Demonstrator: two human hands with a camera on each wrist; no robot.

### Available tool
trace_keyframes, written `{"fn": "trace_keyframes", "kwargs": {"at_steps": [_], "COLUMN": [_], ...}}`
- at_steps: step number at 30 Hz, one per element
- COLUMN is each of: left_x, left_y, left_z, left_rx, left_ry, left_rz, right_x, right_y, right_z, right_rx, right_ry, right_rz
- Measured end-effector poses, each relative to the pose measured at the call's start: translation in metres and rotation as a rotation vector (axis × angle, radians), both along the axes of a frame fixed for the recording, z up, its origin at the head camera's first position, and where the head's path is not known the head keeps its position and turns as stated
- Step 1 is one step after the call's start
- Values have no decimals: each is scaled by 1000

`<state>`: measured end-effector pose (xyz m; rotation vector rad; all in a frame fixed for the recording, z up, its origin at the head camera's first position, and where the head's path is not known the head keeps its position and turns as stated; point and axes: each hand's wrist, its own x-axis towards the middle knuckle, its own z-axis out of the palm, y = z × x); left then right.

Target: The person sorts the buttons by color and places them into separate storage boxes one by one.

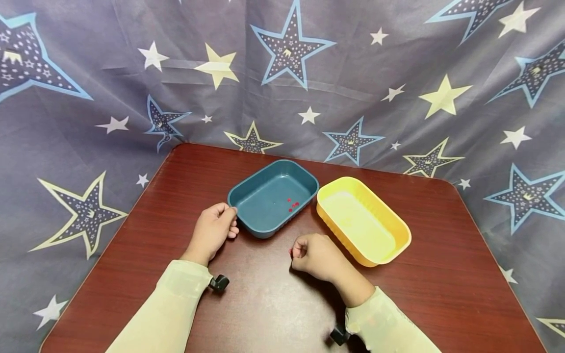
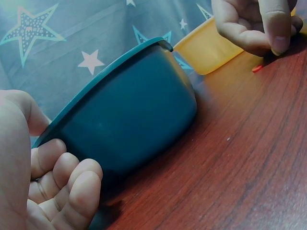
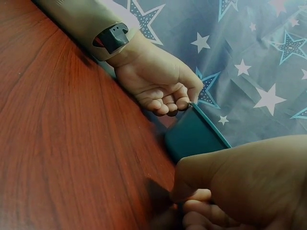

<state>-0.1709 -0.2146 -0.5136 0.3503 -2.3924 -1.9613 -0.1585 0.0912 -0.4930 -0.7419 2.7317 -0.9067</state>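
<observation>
My left hand (image 1: 213, 230) grips the near-left rim of a teal plastic tray (image 1: 260, 228), thumb over the edge and fingers curled below it. Several small red pieces (image 1: 295, 204) lie on that tray's floor, toward its right side. Just in front of the tray, my right hand (image 1: 319, 256) is low over the table with its fingers curled. One more small red piece (image 2: 257, 69) is on the tabletop close by the right fingertips; the left wrist view shows a slight gap between them. What the red pieces are is too small to tell.
A yellow plastic tray (image 1: 326, 218) stands to the right of the teal one, beside my right forearm. Both are on a reddish-brown wooden table (image 1: 446, 255). A grey curtain with stars (image 1: 353, 59) hangs behind the table's back edge. Dark wrist devices (image 1: 219, 283) sit on both sleeves.
</observation>
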Motion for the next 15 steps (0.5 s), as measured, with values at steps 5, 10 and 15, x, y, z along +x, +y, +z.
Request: {"fn": "trace_keyframes", "kwargs": {"at_steps": [5, 10, 15], "left_x": [0, 0, 0], "left_y": [1, 1, 1], "left_z": [0, 0, 0], "left_rx": [-2, -7, -4], "left_ry": [9, 14, 17], "left_rz": [3, 1, -1], "right_x": [0, 0, 0], "right_y": [1, 2, 2], "right_z": [0, 0, 2], "right_rx": [-8, -15, -35], "right_ry": [21, -9, -51], "right_rz": [7, -18, -28]}}
